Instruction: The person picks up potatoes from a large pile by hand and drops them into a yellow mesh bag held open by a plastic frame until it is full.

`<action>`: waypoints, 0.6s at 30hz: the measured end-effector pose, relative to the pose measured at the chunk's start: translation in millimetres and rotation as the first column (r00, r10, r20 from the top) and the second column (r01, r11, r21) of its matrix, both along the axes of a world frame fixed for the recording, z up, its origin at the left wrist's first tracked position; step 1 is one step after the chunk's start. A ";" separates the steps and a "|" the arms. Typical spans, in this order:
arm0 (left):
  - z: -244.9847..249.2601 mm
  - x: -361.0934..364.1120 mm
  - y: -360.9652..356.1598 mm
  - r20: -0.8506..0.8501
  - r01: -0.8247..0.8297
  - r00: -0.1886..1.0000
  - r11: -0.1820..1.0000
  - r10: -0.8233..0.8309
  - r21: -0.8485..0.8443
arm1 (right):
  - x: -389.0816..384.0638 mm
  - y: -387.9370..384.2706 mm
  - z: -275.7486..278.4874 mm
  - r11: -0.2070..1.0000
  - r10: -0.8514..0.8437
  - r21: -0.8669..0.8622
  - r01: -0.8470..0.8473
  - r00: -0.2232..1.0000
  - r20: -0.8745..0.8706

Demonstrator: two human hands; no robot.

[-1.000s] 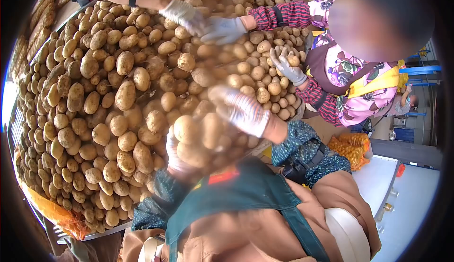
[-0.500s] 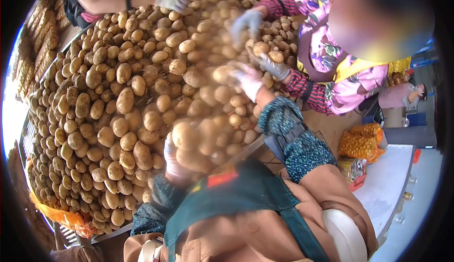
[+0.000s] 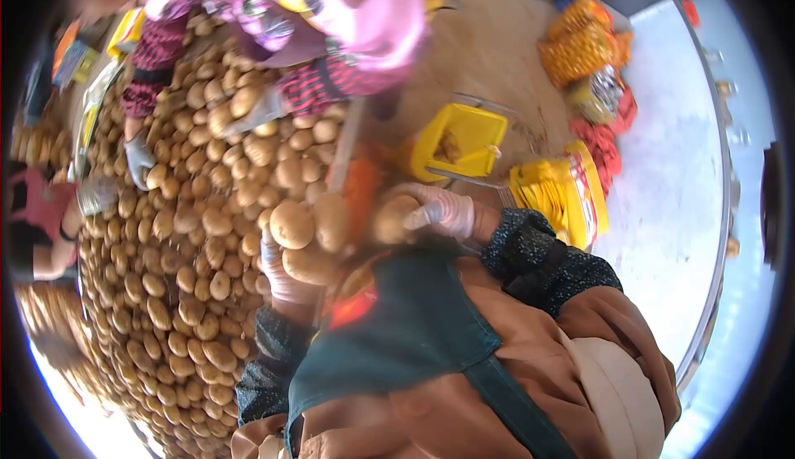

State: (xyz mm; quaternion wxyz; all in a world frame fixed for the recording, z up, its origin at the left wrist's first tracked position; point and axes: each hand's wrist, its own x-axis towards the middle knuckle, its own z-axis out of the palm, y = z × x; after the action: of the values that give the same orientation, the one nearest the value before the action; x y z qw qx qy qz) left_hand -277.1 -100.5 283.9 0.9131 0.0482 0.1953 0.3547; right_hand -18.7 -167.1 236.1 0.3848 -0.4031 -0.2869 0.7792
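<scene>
My left hand (image 3: 286, 283), in a pale glove, is closed around three potatoes (image 3: 292, 225) bunched in front of my apron. Most of its fingers are hidden behind them. In my gloved right hand (image 3: 445, 212) is one potato (image 3: 396, 219), a bit blurred, gripped between thumb and fingers. It is just right of the left hand's bunch, with an orange blurred shape between them. A large potato pile (image 3: 199, 293) spreads to the left of my hands, held in by a table edge (image 3: 346, 148).
A co-worker in a pink flowered top reaches gloved hands (image 3: 257, 113) into the pile; another person's glove (image 3: 98, 196) is at far left. To the right are a yellow crate (image 3: 472, 140), yellow bags (image 3: 563, 194), an orange net sack (image 3: 584, 41) and a white tabletop (image 3: 662, 177).
The view has swung to the right. My right hand has come back from over the pile to in front of my body with a potato. My left hand still holds potatoes.
</scene>
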 end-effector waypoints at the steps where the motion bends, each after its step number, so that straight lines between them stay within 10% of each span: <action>1: -14.5 16.1 -0.4 -0.014 0.023 1.000 0.997 -0.024 -0.069 | 15.2 -16.9 -4.2 0.998 -0.047 -0.036 0.047 0.999 0.012; 4: -69.3 55.2 12.6 0.174 0.320 0.933 0.948 -0.314 -0.003 | 51.8 -65.6 -29.7 0.978 -0.180 -0.126 0.168 0.980 -0.085; 9: -64.8 187.5 26.2 -0.197 0.436 0.865 0.885 -0.462 -0.162 | 87.9 -108.5 -19.3 0.936 -0.276 -0.186 0.300 0.950 0.142; 12: -125.4 249.8 37.3 -0.142 0.498 0.826 0.825 -0.545 -0.269 | 100.8 -122.4 -19.3 0.882 -0.414 -0.210 0.422 0.906 0.082; 15: -119.2 244.0 27.9 -0.761 0.680 0.495 0.732 -0.419 0.039 | 112.9 -121.3 -16.6 0.844 -0.492 -0.186 0.503 0.864 0.105; 16: -39.8 241.8 9.2 -0.742 0.682 0.485 0.732 -0.462 -0.010 | 117.1 -117.1 -16.5 0.842 -0.499 -0.162 0.515 0.857 0.130; 18: -64.7 223.4 -2.4 -0.535 0.747 0.587 0.661 -0.607 0.070 | 118.3 -103.5 -15.2 0.855 -0.479 -0.106 0.508 0.851 0.215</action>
State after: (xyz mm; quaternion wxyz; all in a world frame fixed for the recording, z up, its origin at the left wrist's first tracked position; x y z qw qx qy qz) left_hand -53.7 -102.9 219.3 0.8852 0.3357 0.3212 -0.0234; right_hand 99.7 -270.6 220.9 0.5112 -0.5618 -0.1440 0.6343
